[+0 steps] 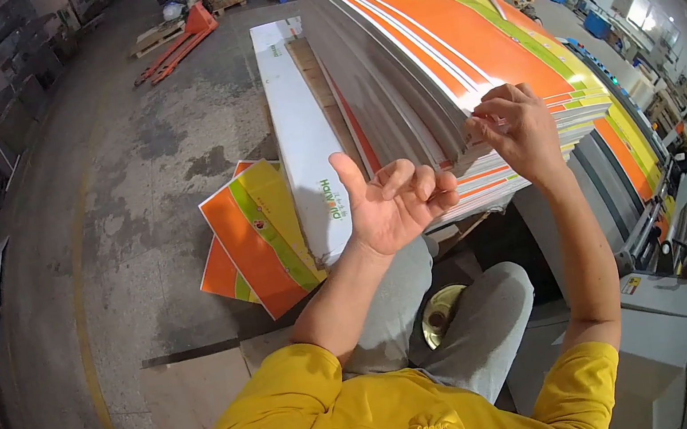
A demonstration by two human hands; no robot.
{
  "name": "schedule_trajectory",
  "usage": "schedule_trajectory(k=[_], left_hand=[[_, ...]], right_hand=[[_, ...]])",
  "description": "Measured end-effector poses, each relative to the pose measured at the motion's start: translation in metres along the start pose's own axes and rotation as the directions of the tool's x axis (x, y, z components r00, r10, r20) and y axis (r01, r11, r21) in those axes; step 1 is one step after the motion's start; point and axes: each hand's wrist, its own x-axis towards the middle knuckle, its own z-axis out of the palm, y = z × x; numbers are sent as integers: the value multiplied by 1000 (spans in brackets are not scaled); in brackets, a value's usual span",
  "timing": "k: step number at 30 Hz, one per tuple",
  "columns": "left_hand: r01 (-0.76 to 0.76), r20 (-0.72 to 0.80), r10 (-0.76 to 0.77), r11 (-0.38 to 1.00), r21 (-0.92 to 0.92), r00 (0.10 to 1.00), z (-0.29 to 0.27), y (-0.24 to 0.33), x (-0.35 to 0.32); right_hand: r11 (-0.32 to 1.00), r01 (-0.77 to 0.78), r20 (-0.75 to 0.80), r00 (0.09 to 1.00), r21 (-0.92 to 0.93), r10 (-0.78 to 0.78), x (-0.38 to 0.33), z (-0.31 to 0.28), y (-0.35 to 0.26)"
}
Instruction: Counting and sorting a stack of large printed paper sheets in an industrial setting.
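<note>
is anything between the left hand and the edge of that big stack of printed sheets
Nothing visible. The left hand is open, palm up, just short of the sheet stack, with only air between them. The right hand already pinches sheet corners at the stack's near edge.

The stack of printed sheets [459, 34] in front of you shows a bright orange top face, crossed by thin white stripes and bordered by lime-green and yellow bands toward 2 o'clock. Its edges read as grey and white layers with orange lines. At 9 o'clock from your left hand [391, 202], the loose sheets [257, 237] on the floor repeat the pattern: orange fields split by a green-and-yellow diagonal band. The long board [299, 123] at 11 o'clock is white with small green lettering. The floor [137, 157] is mottled grey with a yellow painted line. Your sleeves [304, 418] are yellow; your trousers [470, 329] are grey.
</note>
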Motion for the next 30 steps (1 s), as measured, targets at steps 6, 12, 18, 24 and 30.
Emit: schedule_trajectory(k=[6,12,18,24,30], left_hand=[[17,-7,-17,1000,-11,1000,0,1,2],[61,60,-60,998,-13,996,2,1,1],[82,78,-81,997,-7,994,4,2,3],[69,-72,-69,998,-4,995,-1,4,17],[262,-520,57,814,518,852,10,14,80]], right_hand=[[850,122,-256,923,-512,-286,7,4,3],[995,-103,-182,978,19,104,16,-3,16],[798,-314,47,939,514,340,23,1,39],[940,-235,-97,959,246,265,18,-4,26],[998,34,-252,968,43,-22,20,-7,15]])
